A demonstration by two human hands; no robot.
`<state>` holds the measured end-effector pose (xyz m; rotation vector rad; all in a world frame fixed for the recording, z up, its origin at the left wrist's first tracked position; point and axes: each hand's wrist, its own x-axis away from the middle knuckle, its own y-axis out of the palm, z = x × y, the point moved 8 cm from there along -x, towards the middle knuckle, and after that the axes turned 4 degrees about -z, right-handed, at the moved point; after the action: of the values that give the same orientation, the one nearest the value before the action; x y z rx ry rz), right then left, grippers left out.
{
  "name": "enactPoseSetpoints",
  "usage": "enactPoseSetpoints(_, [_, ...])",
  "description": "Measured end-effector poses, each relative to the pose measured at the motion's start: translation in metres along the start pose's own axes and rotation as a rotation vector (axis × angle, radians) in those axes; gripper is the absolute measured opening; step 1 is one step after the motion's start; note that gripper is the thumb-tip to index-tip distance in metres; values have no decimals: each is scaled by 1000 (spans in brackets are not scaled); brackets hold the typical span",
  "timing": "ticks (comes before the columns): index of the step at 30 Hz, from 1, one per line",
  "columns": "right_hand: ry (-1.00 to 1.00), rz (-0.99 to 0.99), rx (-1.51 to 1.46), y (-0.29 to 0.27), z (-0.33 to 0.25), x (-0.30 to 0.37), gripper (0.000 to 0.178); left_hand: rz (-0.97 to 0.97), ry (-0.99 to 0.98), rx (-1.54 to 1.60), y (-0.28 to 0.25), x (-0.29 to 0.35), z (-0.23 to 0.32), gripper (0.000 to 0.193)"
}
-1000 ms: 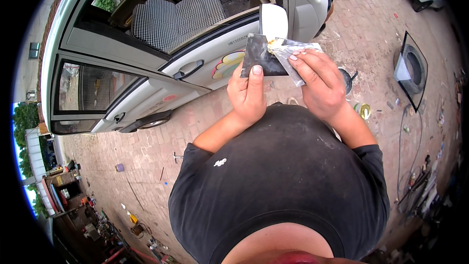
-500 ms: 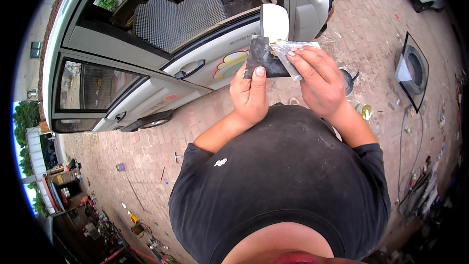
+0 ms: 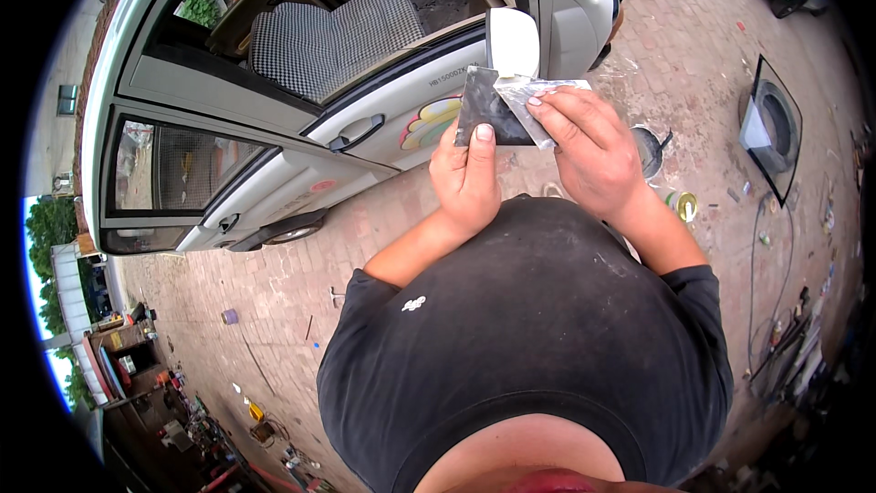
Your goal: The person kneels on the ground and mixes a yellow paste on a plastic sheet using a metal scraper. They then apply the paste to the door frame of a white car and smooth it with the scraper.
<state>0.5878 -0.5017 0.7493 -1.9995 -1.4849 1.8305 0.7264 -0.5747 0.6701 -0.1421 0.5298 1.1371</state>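
While left hand (image 3: 467,181) holds dark plate (image 3: 490,113), brick paving (image 3: 219,283) below, white van (image 3: 274,178) alongside

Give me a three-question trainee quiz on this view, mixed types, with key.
1. True or false: the right hand is empty.
2. The left hand holds: A) a tyre; B) a dark flat plate; C) a side mirror.
3. Fill in: the seat inside the pale vehicle has a ____ pattern.

Key: 1. False, it grips a thin shiny piece. 2. B. 3. Checked.
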Motion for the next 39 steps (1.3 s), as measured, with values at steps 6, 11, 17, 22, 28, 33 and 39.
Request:
enactPoseSetpoints(6, [9,-3,5,0,-1,-2,42,-40,-27,54,1,-1,-2,26])
enactPoseSetpoints(11, [8,43,-2,-1,0,-4,42,-9,-14,17,1,-1,0,28])
enactPoseSetpoints(17, [17,57,-8,-1,1,-6,42,4,14,-22,1,-5,1,31])
enactPoseSetpoints(22, [22,45,0,1,2,-8,41,-19,23,-9,0,-7,0,32])
enactPoseSetpoints(28, [24,26,-1,6,3,-9,42,-11,-16,36,-3,-6,-7,27])
enactPoseSetpoints(33, [12,11,-3,13,5,-7,43,14,9,-6,-5,-6,-7,31])
enactPoseSetpoints(39, [-23,-60,20,15,4,-8,41,-2,-54,68,-14,-5,-18,25])
